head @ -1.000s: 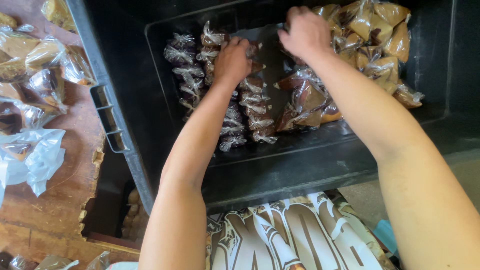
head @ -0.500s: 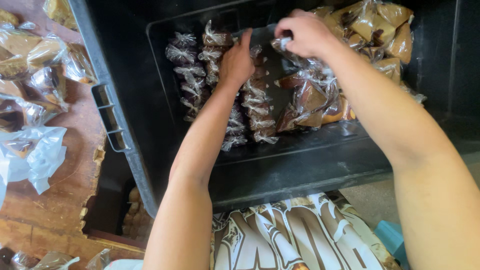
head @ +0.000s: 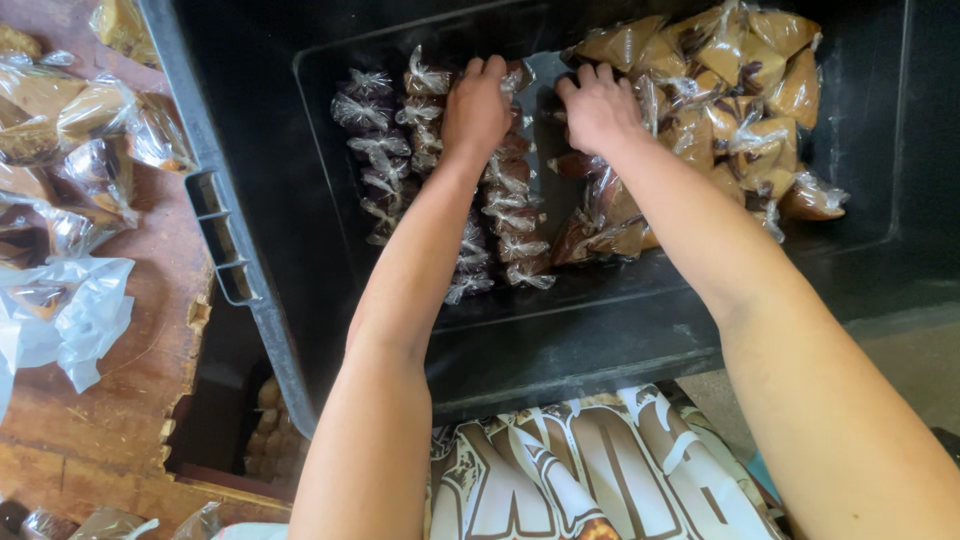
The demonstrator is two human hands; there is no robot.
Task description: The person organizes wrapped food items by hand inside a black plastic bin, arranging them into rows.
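Both hands down in black bin [head: 250, 190], near far wall. Left hand [head: 478, 108] palm-down, fingers curled onto top of dark bag rows [head: 500, 200]; grip or just press, cannot tell. Right hand [head: 598, 105] fingers bent, pressing on clear-wrapped bags at 12 o'clock end of loose pile [head: 720, 110]; closed grip not visible.

Narrow bare strip of bin floor between hands, widest at 12 o'clock. Rows packed tight at 9 o'clock of left hand, pile crowding right hand from 3 o'clock. Near wall of bin at 6 o'clock, forearms crossing over it.

Fingertips hidden among wrappers. Left forearm covers part of middle row. Bin cut off at top and right.

Outside bin at 9 o'clock: more wrapped bags [head: 60, 120] on wooden desk [head: 140, 360], white plastic bag [head: 75, 310]. Patterned cloth [head: 600, 470] at 6 o'clock.
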